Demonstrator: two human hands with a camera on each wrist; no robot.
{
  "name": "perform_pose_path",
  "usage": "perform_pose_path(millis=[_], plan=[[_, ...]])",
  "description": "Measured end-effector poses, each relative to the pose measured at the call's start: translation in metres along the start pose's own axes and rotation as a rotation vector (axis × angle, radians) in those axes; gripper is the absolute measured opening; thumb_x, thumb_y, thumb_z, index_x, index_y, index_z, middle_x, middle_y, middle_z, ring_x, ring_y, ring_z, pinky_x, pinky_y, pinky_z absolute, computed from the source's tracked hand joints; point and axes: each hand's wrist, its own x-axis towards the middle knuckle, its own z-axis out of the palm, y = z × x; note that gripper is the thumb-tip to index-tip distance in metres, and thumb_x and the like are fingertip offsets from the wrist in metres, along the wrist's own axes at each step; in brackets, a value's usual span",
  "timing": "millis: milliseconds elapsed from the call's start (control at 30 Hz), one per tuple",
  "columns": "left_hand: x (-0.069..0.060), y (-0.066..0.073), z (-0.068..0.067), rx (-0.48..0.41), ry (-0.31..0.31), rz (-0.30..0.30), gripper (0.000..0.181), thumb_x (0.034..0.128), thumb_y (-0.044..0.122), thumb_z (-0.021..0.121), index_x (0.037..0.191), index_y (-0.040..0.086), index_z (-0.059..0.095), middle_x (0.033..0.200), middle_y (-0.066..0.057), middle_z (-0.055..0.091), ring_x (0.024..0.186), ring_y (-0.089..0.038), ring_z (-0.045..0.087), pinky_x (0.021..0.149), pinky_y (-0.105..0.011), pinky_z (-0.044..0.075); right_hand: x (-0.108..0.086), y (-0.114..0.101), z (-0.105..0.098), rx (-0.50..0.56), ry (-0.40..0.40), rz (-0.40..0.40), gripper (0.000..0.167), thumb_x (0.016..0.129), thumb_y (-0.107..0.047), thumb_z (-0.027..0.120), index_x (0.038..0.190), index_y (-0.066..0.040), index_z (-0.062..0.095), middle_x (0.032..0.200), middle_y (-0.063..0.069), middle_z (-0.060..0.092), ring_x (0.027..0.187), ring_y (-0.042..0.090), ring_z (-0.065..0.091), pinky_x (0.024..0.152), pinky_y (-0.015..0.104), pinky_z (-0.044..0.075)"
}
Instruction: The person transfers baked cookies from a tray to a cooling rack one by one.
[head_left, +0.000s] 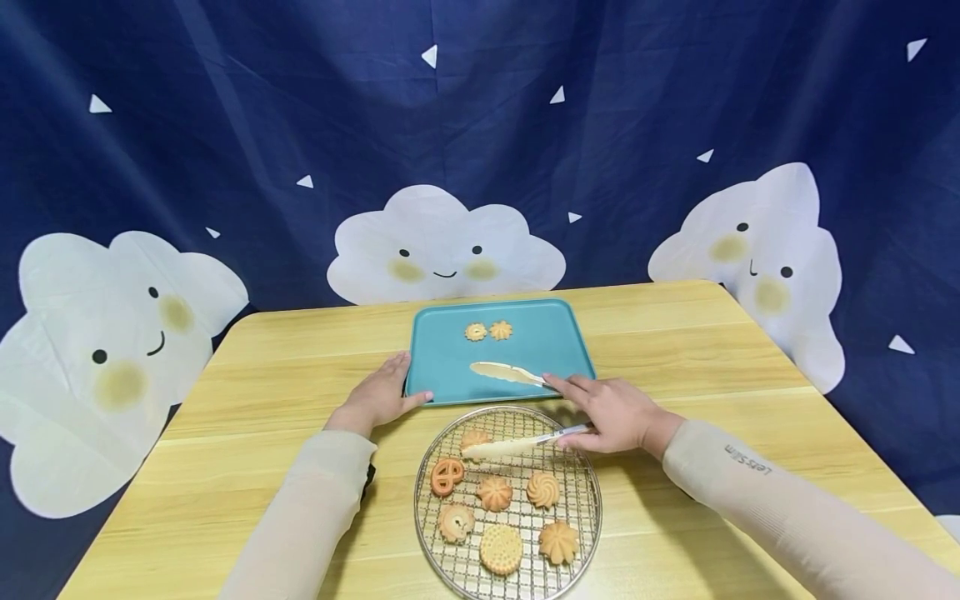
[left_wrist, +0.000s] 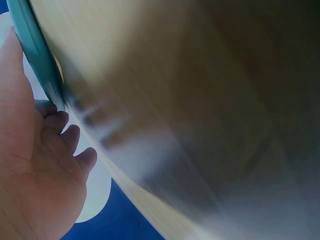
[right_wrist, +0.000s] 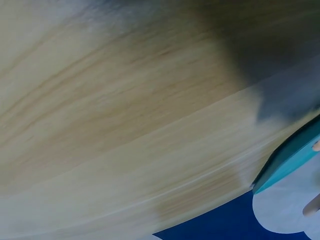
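My right hand (head_left: 618, 412) holds a pair of tongs (head_left: 517, 446) with pale, scalloped tips. The tongs are spread wide, one arm over the blue-green tray (head_left: 442, 383), the other over the round wire rack (head_left: 597, 500). Nothing sits between their tips. At the tray's near left corner rests my left hand (head_left: 378, 396), fingers along the side and thumb at the front edge. On the tray lie a ring-shaped cookie (head_left: 476, 332) and a flower-shaped cookie (head_left: 501, 330). One cookie (head_left: 476, 438) on the rack is partly hidden beneath the lower tong arm.
Several more cookies lie on the rack, among them a pretzel-shaped one (head_left: 447, 477), a swirled one (head_left: 543, 489) and a round dotted one (head_left: 501, 549). The wooden table (head_left: 675, 350) ends at a dark blue curtain (head_left: 480, 108) with white clouds.
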Motion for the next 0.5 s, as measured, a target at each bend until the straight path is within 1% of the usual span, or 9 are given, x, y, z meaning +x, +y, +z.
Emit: perform_pose_path(millis=[100,233,400,500], plan=[[0.0,-0.0003,0.0002,-0.001,-0.001,-0.001,0.092,0.0923,0.057,0.05,0.149,-0.006,0.015,0.155,-0.022,0.016,0.141,-0.038,0.016,0.114,-0.049,0.018,0.0017,0.0001,0.0003,0.016,-0.02,0.047,0.088,0.082,-0.062,0.061,0.145,-0.005,0.038,0.113,0.014,0.06,0.059,0.015,0.058,0.045,0.024,0.044],[0.0,-0.0006,0.0005,0.0,-0.001,0.004,0.092,0.0923,0.057,0.05,0.149,-0.007,0.015,0.154,-0.022,0.016,0.141,-0.038,0.016,0.114,-0.048,0.018,0.0035,0.001,0.0018,0.031,-0.037,0.114,0.087,0.084,-0.062,0.058,0.146,-0.006,0.036,0.116,0.016,0.059,0.066,0.02,0.063,0.047,0.028,0.047],[0.0004,-0.0013,0.001,0.003,0.0,0.011,0.092,0.0922,0.058,0.049,0.149,-0.007,0.015,0.154,-0.022,0.016,0.141,-0.038,0.016,0.114,-0.048,0.018,0.0057,0.0014,0.0036,0.063,-0.038,0.207,0.088,0.084,-0.063,0.058,0.147,-0.006,0.034,0.12,0.02,0.058,0.078,0.03,0.066,0.053,0.036,0.052],[0.0004,-0.0014,0.0012,0.005,-0.001,0.012,0.092,0.0923,0.058,0.049,0.149,-0.007,0.015,0.154,-0.022,0.016,0.141,-0.038,0.016,0.114,-0.048,0.018,0.0088,0.0015,0.005,0.081,-0.04,0.277,0.089,0.083,-0.062,0.06,0.148,-0.006,0.034,0.119,0.02,0.059,0.077,0.033,0.065,0.054,0.038,0.053]])
